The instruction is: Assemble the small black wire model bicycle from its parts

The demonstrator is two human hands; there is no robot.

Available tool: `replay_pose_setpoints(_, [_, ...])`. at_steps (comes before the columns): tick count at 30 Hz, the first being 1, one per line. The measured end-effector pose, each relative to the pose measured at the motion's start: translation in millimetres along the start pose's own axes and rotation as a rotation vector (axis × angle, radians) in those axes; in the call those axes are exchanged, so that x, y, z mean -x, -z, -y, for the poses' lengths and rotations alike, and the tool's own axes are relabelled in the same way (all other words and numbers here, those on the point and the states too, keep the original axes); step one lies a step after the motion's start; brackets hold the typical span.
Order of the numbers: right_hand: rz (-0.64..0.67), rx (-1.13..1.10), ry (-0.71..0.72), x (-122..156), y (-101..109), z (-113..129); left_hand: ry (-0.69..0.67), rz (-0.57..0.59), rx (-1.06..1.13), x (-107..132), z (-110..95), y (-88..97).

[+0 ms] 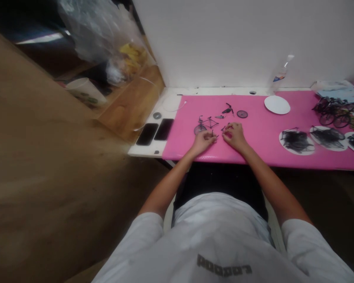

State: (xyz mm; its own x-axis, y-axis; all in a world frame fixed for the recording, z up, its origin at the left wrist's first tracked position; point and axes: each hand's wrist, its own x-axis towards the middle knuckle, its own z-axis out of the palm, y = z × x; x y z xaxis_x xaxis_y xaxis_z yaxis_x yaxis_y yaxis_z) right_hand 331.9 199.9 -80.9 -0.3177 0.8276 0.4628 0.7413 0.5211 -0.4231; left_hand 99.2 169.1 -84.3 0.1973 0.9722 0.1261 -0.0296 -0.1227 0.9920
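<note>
Both my hands rest on a pink mat (pixel 259 129), close together. My left hand (pixel 204 140) has its fingers curled in a pinch on a small dark part that I cannot make out. My right hand (pixel 234 135) is also closed on a small dark piece. Just beyond the left hand stands a small black model bicycle frame (pixel 206 124) with one wheel. Farther back lie a loose black part (pixel 227 110) and a loose dark wheel (pixel 242 114).
Two black phones (pixel 155 132) lie on the white table edge at the left. A white disc (pixel 277 105) and a plastic bottle (pixel 281 72) sit at the back. White plates with dark parts (pixel 296 141) and finished model bicycles (pixel 333 112) are at the right.
</note>
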Motion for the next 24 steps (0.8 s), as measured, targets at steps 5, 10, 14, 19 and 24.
replay_pose_setpoints(5, [-0.002,0.004,-0.017,2,4,5,0.011,-0.011,0.009,-1,2,-0.1])
replay_pose_setpoints(10, [-0.030,-0.011,-0.046,4,10,12,-0.001,-0.013,0.001,-2,5,0.8])
replay_pose_setpoints(14, [-0.034,-0.016,-0.026,4,11,12,-0.009,-0.012,0.013,-2,4,1.1])
replay_pose_setpoints(19, [-0.012,-0.015,0.009,3,7,8,-0.002,-0.017,-0.004,-1,4,0.5])
replay_pose_setpoints(24, [0.020,0.020,-0.003,1,2,3,0.017,-0.032,0.010,-1,3,-0.2])
